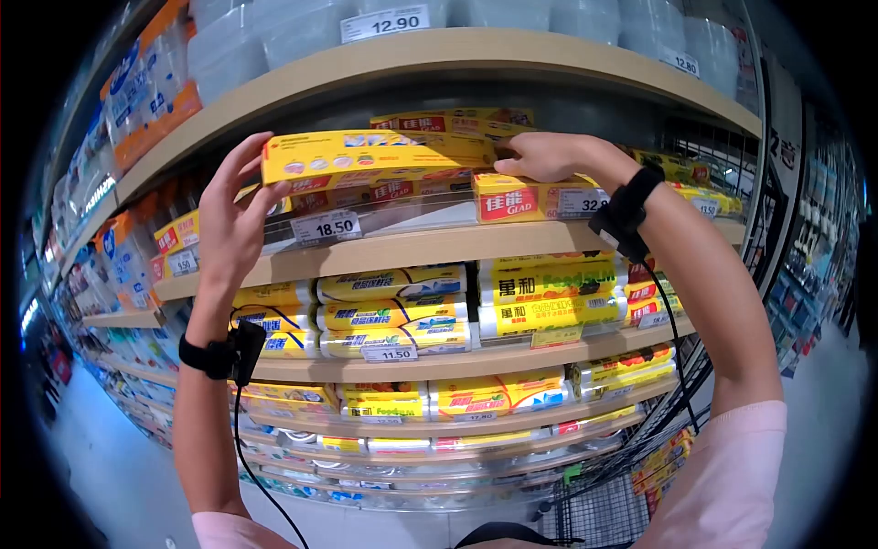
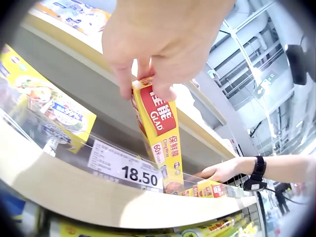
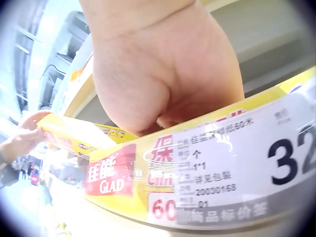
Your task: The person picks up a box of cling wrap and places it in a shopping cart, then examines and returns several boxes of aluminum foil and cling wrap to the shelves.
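Note:
A long yellow cling wrap box (image 1: 375,154) is held level above the front edge of a shelf. My left hand (image 1: 233,206) grips its left end, thumb at the lower corner and fingers over the top; in the left wrist view, fingers and thumb pinch the end of the box (image 2: 160,123). At the other end, my right hand (image 1: 549,157) curls round the box, its fingertips mostly hidden. Right below that hand sits another yellow cling wrap box (image 1: 508,199), behind a price tag (image 3: 227,168).
More yellow boxes (image 1: 421,123) lie deeper on the shelf. A clear lip with an 18.50 tag (image 1: 326,227) runs along the shelf's front edge (image 1: 384,256). Rolls of food bags (image 1: 393,316) fill the shelf below, and clear containers (image 1: 302,37) stand above. A wire cart (image 1: 594,512) is lower right.

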`<act>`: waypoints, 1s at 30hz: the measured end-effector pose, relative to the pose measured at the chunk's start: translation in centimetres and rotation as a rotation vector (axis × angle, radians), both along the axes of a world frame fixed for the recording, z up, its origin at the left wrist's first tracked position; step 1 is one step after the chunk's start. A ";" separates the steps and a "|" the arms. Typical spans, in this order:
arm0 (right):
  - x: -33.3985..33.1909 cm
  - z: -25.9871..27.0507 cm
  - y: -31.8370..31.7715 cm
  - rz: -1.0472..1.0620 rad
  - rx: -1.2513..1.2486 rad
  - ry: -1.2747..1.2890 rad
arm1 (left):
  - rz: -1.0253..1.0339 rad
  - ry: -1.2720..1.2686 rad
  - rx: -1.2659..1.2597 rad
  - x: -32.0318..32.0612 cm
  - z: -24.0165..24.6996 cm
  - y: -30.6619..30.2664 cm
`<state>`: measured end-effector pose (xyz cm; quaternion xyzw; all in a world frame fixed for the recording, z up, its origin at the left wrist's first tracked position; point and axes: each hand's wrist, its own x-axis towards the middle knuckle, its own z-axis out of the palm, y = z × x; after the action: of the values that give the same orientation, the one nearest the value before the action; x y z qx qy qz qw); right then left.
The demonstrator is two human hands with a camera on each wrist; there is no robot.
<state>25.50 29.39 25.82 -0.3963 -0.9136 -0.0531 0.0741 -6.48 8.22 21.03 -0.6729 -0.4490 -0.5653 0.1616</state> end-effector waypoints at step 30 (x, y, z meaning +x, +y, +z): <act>14.4 -1.6 -2.3 0.322 -0.243 1.230 | -0.355 -0.539 -0.160 8.2 -0.4 1.9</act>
<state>39.87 27.10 24.25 -0.2178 -0.7518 0.2994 0.5457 1.74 10.14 20.63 -0.5772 -0.3943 -0.7054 -0.1173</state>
